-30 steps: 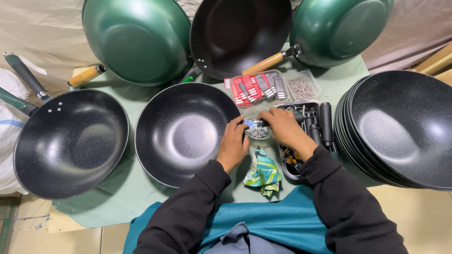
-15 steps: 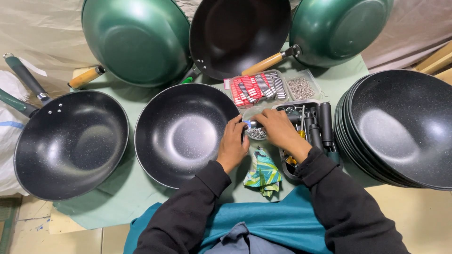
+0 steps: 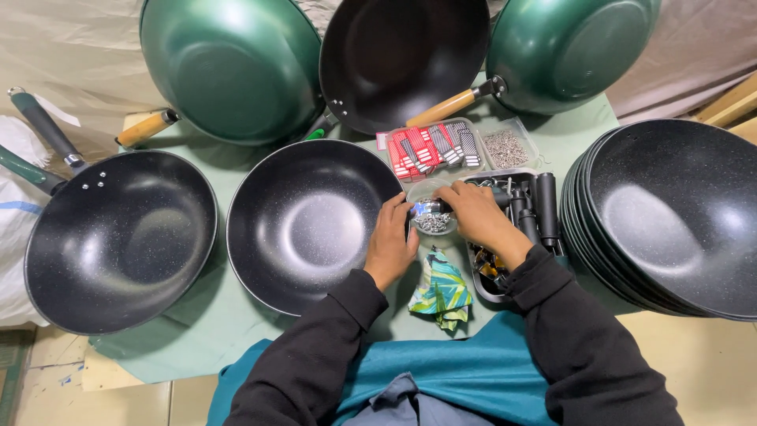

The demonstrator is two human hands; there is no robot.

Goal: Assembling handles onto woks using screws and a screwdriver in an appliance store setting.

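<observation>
A handle-less black speckled wok lies on the green cloth straight ahead of me. My left hand rests at its right rim, fingertips pinching a small shiny metal part. From the other side, my right hand closes its fingers on the same part. Both hands hover over a small clear bowl of screws, which they partly hide. I cannot tell whether the part touches the wok's rim.
A black tray of black handles sits right of my hands, behind it clear boxes of red and black pieces and screws. Stacked black woks stand right, a handled wok left, green woks behind. A patterned cloth lies near.
My right hand has edged slightly left, closer to my left hand over the screw bowl. Nothing else has moved.
</observation>
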